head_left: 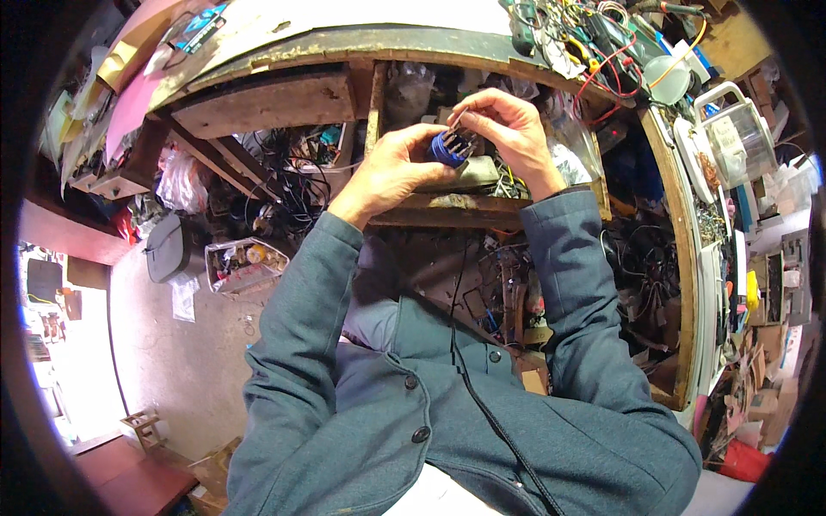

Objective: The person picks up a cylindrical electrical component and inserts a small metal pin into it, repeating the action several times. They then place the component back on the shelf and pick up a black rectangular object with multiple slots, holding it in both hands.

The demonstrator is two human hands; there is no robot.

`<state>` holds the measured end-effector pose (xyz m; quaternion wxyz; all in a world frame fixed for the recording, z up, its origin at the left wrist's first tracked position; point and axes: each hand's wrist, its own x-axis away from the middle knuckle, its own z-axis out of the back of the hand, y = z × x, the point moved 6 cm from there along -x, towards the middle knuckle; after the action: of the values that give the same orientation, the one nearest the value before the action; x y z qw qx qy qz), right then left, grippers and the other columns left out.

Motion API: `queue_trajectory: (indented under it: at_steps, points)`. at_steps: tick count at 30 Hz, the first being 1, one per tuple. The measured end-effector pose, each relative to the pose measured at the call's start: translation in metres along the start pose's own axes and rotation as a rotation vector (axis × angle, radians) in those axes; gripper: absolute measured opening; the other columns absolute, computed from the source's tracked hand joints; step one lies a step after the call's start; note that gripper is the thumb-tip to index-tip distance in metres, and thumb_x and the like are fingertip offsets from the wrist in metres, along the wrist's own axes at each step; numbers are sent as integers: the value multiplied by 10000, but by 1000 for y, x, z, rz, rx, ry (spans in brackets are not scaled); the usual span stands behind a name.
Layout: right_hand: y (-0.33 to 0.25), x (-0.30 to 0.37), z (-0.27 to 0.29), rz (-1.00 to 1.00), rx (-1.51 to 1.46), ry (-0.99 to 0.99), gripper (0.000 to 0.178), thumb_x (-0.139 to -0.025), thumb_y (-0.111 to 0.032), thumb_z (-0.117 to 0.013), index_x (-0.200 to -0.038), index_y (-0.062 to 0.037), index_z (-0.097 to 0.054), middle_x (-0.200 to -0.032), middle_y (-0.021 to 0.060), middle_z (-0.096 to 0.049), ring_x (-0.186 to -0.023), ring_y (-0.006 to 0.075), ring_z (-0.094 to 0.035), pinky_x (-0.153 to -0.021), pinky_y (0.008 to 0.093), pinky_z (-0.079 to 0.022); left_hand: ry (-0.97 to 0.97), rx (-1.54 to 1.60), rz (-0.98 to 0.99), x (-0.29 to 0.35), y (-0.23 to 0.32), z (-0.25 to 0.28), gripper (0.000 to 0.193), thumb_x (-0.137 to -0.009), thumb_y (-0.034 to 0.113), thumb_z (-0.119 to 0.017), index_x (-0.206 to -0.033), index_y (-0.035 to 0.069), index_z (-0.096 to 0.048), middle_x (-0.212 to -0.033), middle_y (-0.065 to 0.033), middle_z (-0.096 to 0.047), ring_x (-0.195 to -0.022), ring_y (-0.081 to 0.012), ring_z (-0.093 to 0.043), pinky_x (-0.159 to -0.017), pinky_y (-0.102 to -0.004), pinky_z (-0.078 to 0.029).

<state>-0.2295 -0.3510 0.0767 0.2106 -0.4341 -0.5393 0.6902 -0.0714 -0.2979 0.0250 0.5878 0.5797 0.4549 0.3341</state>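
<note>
My left hand (391,169) is closed round a small blue round holder (444,151) with several thin metal pieces standing up out of it. They look like bits or small tools, too small to tell apart. At the holder's top, the thumb and fingers of my right hand (509,131) pinch a thin metal piece (459,115); whether it is free of the holder I cannot tell. Both hands are raised in front of an open drawer under the workbench. My fingers hide part of the holder.
Below the hands runs the wooden front edge (456,203) of the drawer. The workbench (344,43) bears a pile of wires and tools (594,47) at the right. A dark bin (172,249) and a box of small parts (248,265) stand at the left. A black cord (482,396) hangs over my lap.
</note>
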Motion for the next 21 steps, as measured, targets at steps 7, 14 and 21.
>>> queue_trajectory:
  at_steps: [7,14,21]
  points:
    - [1,-1,2,-6,6,23,112,-979,-26,-678,-1081,16,-700,-985,90,-744,-932,143,-704,-870,279,-565,-42,-9,21,0,-1,-1,538,-888,-15,-747,-1394,-5,-563,-1281,-47,-665,-1178,-136,-620,-1063,-310,-480]
    - [1,0,6,12,73,23,105,-958,-46,-715,-1043,13,-731,-979,69,-750,-918,123,-698,-855,270,-569,-34,71,9,1,4,-3,533,-887,-23,-748,-1384,3,-559,-1282,-46,-653,-1189,-149,-615,-1071,-321,-485]
    - [-10,2,1,0,2,83,169,-968,-50,-680,-1111,19,-736,-1064,79,-753,-991,130,-696,-908,277,-560,19,138,-47,2,4,1,513,-873,-46,-741,-1353,20,-573,-1223,-38,-659,-1136,-140,-630,-1016,-310,-523]
